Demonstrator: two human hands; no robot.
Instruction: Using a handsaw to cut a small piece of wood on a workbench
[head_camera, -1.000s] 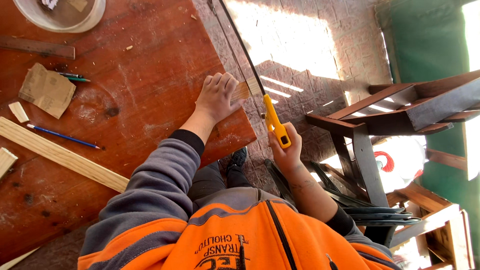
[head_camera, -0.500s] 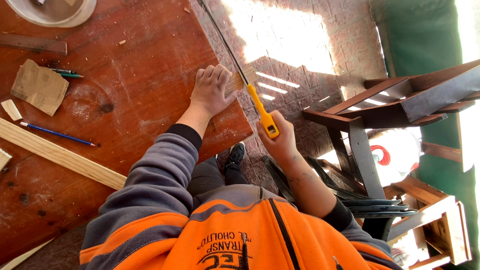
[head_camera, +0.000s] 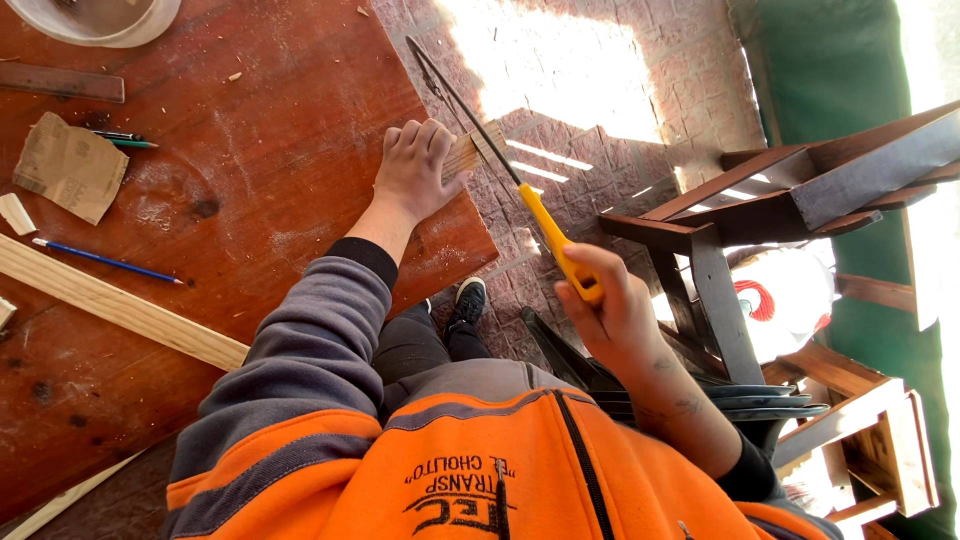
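The right hand (head_camera: 615, 315) is clenched around the yellow handle of a thin-bladed saw (head_camera: 500, 160). Its blade crosses a small pale wooden block (head_camera: 472, 152) jutting past the edge of the reddish-brown wooden tabletop (head_camera: 250, 170). The left hand (head_camera: 415, 170) presses flat on that block, fingers spread, holding it down.

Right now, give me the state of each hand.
Left hand: pressed flat on a small wood piece at the table edge.
Right hand: closed on the yellow-handled saw.
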